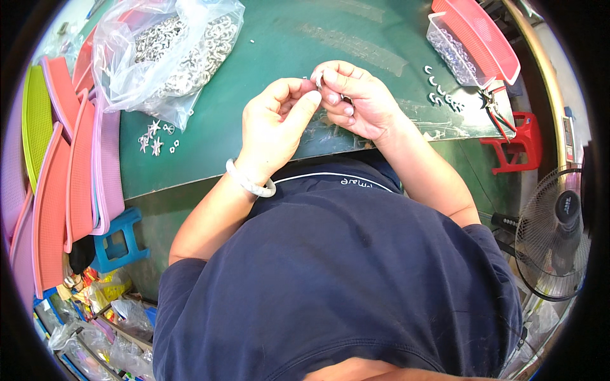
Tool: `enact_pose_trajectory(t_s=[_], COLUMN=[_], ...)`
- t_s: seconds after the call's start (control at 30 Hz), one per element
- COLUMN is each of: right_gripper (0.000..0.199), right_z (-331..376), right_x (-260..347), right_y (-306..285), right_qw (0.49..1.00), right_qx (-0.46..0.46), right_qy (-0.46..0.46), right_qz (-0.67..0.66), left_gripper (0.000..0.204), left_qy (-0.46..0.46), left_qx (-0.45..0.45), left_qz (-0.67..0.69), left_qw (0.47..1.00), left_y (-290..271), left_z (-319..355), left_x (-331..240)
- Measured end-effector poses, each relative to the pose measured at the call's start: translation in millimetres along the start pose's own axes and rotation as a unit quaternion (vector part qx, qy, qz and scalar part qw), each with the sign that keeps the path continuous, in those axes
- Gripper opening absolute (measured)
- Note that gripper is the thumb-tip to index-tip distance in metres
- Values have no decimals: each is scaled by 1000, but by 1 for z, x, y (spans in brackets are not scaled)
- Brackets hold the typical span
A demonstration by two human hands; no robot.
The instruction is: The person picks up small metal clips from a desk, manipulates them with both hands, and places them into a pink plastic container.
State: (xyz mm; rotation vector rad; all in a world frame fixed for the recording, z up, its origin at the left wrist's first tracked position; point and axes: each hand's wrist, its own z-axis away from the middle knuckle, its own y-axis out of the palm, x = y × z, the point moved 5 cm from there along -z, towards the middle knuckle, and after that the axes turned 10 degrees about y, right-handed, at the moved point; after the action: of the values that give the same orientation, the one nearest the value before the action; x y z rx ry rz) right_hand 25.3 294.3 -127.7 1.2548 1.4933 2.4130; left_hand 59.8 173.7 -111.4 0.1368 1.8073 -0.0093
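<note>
Over the table's near edge, both hands meet fingertip to fingertip. My right hand point(363, 101) is closed, with a small curved silver-coloured piece point(319, 81) pinched between its thumb and forefinger. Thumb and fingers of my left hand point(274, 120) are pressed together at the same piece; whatever lies between them is too small to make out. Silver-coloured star-shaped pieces point(154, 145) and a few small rings lie on the green table point(279, 38) to the left. Several curved pieces point(434, 98) are scattered on the right side.
A clear plastic bag point(114, 70) full of silver-coloured pieces lies at the back left. Pink, purple and green baskets point(54, 203) are stacked beside it. At right are a clear tray point(473, 77), a red basket point(492, 41), a red stool point(527, 143) and a fan point(553, 235).
</note>
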Motion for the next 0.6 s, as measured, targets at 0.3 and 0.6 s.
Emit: enact_pose_trajectory(t_s=[0.3, 0.6], right_gripper=[14, 16], right_z=[2, 0], right_x=[5, 16], right_y=[-6, 0], right_qw=[996, 989], right_qx=[37, 101], right_qy=[-45, -45], right_qz=[-62, -100], left_gripper=[14, 17], left_qy=[320, 470], left_qx=[83, 205], left_qz=[-358, -400], left_qw=[873, 760], left_y=[10, 19], left_z=[3, 13], left_x=[-37, -37])
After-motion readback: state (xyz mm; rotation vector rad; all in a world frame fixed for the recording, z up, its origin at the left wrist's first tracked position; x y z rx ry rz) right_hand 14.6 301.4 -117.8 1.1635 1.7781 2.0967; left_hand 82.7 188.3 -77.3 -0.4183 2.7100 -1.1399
